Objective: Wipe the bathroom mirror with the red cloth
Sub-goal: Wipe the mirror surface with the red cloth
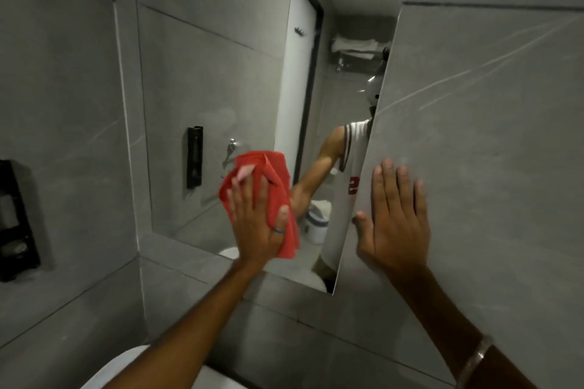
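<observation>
The bathroom mirror (221, 79) hangs on the grey tiled wall and fills the upper middle of the head view. My left hand (257, 221) lies flat on the red cloth (278, 177), pressing it against the lower part of the glass. The cloth bunches out above and to the right of my fingers. My right hand (393, 218) rests open and flat on the grey wall tile just right of the mirror's right edge, holding nothing. The mirror reflects a person in a white sleeveless shirt, a white door and grey walls.
A black dispenser (15, 221) is mounted on the left wall. A white basin rim (126, 366) shows at the bottom edge below my left forearm. Grey tile (489, 136) covers the wall to the right. The mirror reflects a small white bin.
</observation>
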Available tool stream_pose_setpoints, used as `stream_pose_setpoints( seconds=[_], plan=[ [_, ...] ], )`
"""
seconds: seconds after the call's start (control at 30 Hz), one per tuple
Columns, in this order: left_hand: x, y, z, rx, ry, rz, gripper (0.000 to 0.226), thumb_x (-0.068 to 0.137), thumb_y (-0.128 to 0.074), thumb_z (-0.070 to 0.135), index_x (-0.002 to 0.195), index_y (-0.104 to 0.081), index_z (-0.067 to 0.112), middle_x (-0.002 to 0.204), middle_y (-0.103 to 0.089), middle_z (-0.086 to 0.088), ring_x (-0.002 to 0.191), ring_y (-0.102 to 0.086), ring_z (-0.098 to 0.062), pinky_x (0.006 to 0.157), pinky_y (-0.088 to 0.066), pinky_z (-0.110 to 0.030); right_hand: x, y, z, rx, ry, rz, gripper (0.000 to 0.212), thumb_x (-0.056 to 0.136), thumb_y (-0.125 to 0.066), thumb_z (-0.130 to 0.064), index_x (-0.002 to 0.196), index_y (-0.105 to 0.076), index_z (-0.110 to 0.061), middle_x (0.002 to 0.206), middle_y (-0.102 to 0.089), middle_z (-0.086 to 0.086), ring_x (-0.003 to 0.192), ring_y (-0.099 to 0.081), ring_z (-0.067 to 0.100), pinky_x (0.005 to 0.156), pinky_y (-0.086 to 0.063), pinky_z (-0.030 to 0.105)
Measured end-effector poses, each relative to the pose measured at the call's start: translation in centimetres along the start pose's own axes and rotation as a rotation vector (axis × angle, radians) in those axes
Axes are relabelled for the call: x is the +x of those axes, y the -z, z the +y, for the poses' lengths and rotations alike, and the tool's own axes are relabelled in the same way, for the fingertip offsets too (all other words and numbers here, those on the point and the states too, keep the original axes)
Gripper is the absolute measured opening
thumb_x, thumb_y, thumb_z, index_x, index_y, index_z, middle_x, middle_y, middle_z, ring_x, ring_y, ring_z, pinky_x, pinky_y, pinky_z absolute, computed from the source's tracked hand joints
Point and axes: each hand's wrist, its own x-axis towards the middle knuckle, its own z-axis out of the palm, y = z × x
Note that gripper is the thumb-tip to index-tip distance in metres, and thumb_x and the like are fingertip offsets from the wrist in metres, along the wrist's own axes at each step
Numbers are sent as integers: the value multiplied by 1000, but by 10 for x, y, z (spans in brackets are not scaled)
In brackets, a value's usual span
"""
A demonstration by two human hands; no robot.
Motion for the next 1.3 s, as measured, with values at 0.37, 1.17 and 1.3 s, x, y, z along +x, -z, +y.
stream_pose_setpoints(
  seconds=[0.37,1.17,1.3],
  plan=[
    [-68,-21,37,95,-555,-136,76,97,-45,59,163,-17,36,174,-8,-1,160,-10,-31,128,-12,-52,-10,16,36,239,118,33,59,109,-25,-38,155,-37,-2,165,-36,13,164,-15,16,135,-9,35],
    [254,40,206,-47,-417,91,73,105,-25,62,165,-9,23,174,-3,-8,161,0,-31,131,0,-53,111,54,52,212,-85,195,69,104,-40,-37,165,-22,-10,175,-17,8,165,-6,21,136,-2,39],
    [141,16,168,-120,-432,-4,66,105,-32,45,165,-13,23,174,-4,-7,160,10,-27,130,3,-52,53,59,41,341,-183,168,64,105,-42,-30,161,-30,-1,172,-22,11,165,-6,18,136,-10,40]
  ],
)
